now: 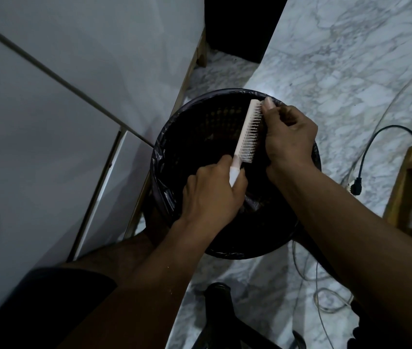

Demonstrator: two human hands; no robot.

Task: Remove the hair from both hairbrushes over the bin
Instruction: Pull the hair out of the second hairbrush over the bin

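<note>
Left hand [212, 195] clenched on handle of white hairbrush [246, 133], over bin [164, 157]. Right hand [289, 137] pinching at bristles near tip. Light, stiff plastic; best gripped by handle.

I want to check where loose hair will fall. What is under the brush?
Under the brush is the open bin with its dark liner. The left hand holds the handle, the right hand is at the bristles. The bin's inside is too dark to show its contents.

My left hand [212, 195] hides the pale pink plastic hairbrush's [246, 133] handle end. My right hand [288, 139] covers some bristle tips. The round black bag-lined bin's [174, 137] bottom is too dark to read.
</note>
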